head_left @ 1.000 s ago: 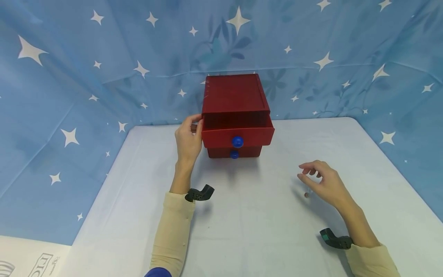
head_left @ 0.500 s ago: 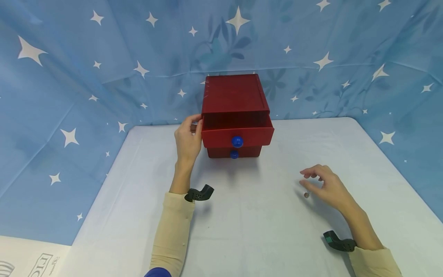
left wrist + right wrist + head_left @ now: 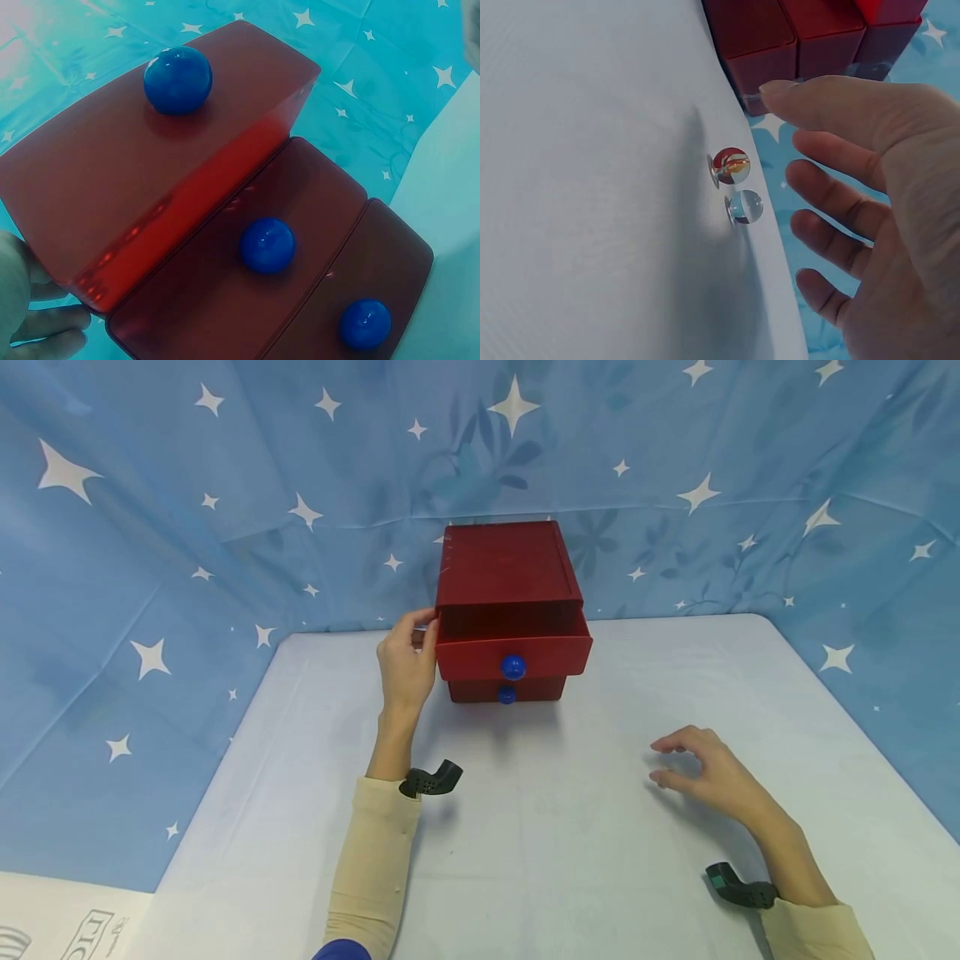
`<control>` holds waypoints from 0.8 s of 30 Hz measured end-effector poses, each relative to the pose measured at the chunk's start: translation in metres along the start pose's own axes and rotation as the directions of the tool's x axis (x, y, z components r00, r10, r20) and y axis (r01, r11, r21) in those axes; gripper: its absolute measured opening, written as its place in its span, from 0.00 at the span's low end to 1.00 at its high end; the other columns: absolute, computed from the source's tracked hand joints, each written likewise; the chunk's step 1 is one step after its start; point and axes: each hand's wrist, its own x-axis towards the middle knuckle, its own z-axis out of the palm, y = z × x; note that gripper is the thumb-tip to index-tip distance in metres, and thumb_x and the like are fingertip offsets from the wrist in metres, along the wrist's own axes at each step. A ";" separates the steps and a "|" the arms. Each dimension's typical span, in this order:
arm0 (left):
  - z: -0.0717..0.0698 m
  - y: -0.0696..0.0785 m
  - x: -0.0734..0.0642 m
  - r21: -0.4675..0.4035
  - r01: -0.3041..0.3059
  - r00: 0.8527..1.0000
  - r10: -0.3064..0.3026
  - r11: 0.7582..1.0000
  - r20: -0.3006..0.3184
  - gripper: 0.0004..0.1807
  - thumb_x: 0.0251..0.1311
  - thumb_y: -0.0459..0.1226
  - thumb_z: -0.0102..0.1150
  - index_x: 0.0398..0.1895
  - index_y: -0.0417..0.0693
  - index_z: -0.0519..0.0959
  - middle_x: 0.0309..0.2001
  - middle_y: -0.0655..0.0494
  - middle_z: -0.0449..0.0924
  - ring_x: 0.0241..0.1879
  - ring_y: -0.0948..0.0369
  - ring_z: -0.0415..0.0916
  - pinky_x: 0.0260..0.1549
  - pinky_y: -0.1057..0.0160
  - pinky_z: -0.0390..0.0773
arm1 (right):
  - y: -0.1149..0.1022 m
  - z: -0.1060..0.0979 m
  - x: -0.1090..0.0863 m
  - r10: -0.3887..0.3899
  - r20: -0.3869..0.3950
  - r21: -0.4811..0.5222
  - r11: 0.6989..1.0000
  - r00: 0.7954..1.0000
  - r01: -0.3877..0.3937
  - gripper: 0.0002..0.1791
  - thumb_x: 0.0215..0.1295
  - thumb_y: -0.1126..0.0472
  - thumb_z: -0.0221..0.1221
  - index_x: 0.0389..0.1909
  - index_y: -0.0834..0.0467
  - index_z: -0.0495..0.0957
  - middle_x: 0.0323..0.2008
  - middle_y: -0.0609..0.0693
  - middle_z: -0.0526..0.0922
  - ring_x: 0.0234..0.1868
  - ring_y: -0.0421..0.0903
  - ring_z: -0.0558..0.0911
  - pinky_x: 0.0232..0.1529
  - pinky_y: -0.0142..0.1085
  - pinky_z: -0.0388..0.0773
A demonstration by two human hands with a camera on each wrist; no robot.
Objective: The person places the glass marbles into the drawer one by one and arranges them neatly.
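A red drawer cabinet (image 3: pixel 510 560) with blue knobs stands at the back of the white table. Its top drawer (image 3: pixel 480 658) is pulled out, and its visible inside is bare. My left hand (image 3: pixel 407 664) touches the cabinet's left side, fingertips by the drawer's edge; in the left wrist view, the lower two drawers are closed. Over the table at right, my right hand (image 3: pixel 708 772) hovers with thumb and fingers spread apart, holding nothing. Below it in the right wrist view lie two glass marbles, a red-and-orange swirled marble (image 3: pixel 731 165) and a clear marble (image 3: pixel 746 206).
A blue curtain (image 3: pixel 300 468) with white stars hangs close behind the cabinet. The white tabletop (image 3: pixel 517 827) stretches in front of it. Printed cream cloth or board (image 3: pixel 67 914) shows at lower left, and a round blue thing (image 3: pixel 342 951) at the bottom edge.
My right hand has shifted slightly down and right, its thumb and fingers spreading; it now covers the small marble seen earlier beneath it. The left hand and the drawer stay as they were.
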 end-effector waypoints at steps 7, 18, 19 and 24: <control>0.000 -0.001 0.000 -0.005 0.006 1.000 -0.006 1.000 0.002 0.12 0.69 0.35 0.59 0.49 0.35 0.82 0.46 0.42 0.87 0.33 0.51 0.86 0.38 0.55 0.87 | 0.003 -0.002 -0.004 0.027 0.049 -0.011 1.000 0.998 -0.027 0.21 0.50 0.60 0.76 0.46 0.55 0.83 0.43 0.48 0.84 0.43 0.39 0.73 0.44 0.35 0.73; 0.000 -0.001 0.000 -0.001 0.002 1.000 -0.002 1.000 0.005 0.12 0.70 0.35 0.58 0.49 0.35 0.82 0.46 0.42 0.87 0.33 0.51 0.86 0.38 0.56 0.87 | 0.009 -0.001 -0.005 0.009 0.102 -0.010 1.000 0.995 -0.008 0.20 0.47 0.62 0.77 0.43 0.53 0.83 0.43 0.47 0.84 0.45 0.39 0.75 0.46 0.31 0.71; 0.000 -0.002 0.000 -0.001 0.001 1.000 -0.001 1.000 0.004 0.12 0.70 0.34 0.58 0.49 0.36 0.82 0.46 0.42 0.87 0.33 0.51 0.86 0.38 0.56 0.87 | 0.011 0.000 -0.006 -0.001 0.102 -0.015 1.000 0.995 0.002 0.20 0.47 0.62 0.77 0.43 0.53 0.83 0.42 0.46 0.84 0.45 0.37 0.75 0.47 0.30 0.71; 0.000 -0.002 0.000 -0.005 -0.003 1.000 0.003 1.000 0.007 0.12 0.70 0.34 0.58 0.49 0.35 0.82 0.46 0.42 0.86 0.33 0.51 0.86 0.38 0.56 0.87 | 0.011 0.000 -0.007 0.017 0.123 -0.010 1.000 0.992 -0.016 0.19 0.48 0.62 0.76 0.41 0.51 0.83 0.42 0.45 0.83 0.45 0.37 0.76 0.47 0.30 0.72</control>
